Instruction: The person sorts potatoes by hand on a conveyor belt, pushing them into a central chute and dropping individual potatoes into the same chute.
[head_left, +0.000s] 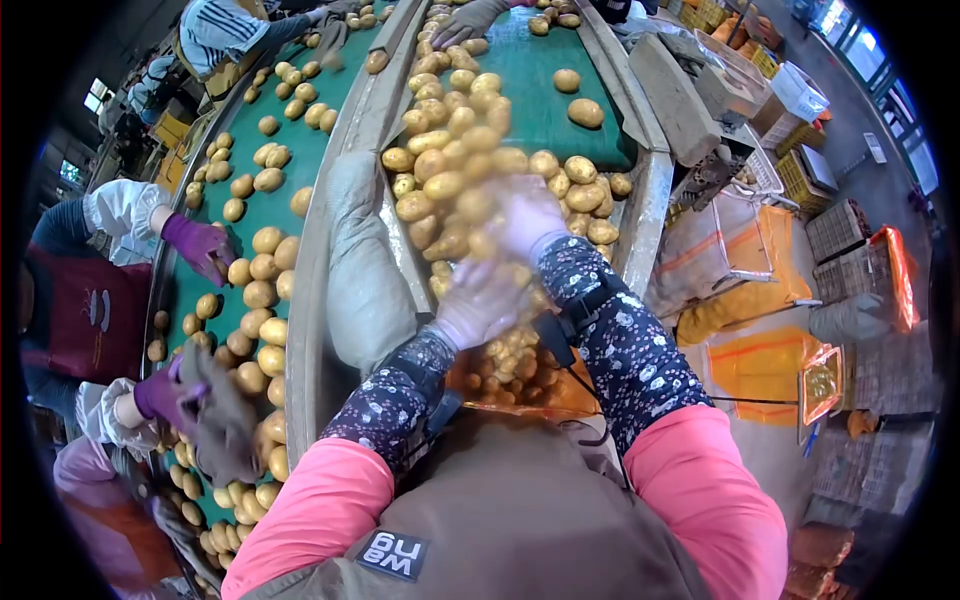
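Yellow-brown potatoes (430, 187) crowd the end of the green conveyor in front of me; some above my hands are smeared by motion. My left hand (482, 303), in a pale lilac glove, is over the potatoes at the belt's end with its fingers apart. Just beyond it, my right hand (527, 217), gloved alike, reaches in among the potatoes. Motion blurs its fingers, so its grip cannot be made out. Below both hands, smaller-looking potatoes (510, 362) lie in an orange bag (530, 409) against my apron.
A grey padded roll (365, 260) lies along the divider on my left. Beyond it, a second green belt (330, 95) carries potatoes, with co-workers' purple-gloved hands (200, 247) over it. Another grey-gloved hand (468, 22) is up the belt. Orange bags on frames (765, 375) and crates stand right.
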